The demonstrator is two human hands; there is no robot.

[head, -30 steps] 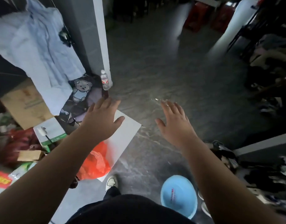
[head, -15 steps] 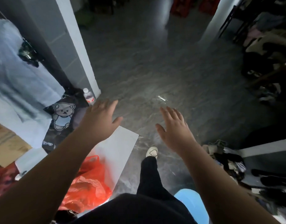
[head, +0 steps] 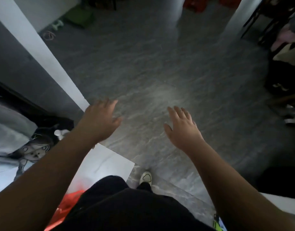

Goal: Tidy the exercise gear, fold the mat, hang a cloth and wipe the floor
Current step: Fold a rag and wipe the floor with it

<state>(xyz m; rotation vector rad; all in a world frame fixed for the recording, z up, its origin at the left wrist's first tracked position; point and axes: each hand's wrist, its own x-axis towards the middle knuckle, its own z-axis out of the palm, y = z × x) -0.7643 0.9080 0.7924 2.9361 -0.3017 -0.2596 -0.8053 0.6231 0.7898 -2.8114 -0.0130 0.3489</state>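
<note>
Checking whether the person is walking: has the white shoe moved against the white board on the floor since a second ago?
Yes. The white shoe has stepped forward, from beside the white board's near end to past its right corner.

Two bare hands out front, left hand (head: pixel 100 120) and right hand (head: pixel 181 129), neither holding anything. One white sneaker (head: pixel 145 177) on the grey stone-patterned floor (head: pixel 160 64). One flat white board (head: pixel 106 162). One crumpled orange plastic bag (head: pixel 66 207). One black cloth with cartoon bear print (head: pixel 35 150). Two white pillars, one at left (head: pixel 43 59), one far right (head: pixel 235 20).
</note>
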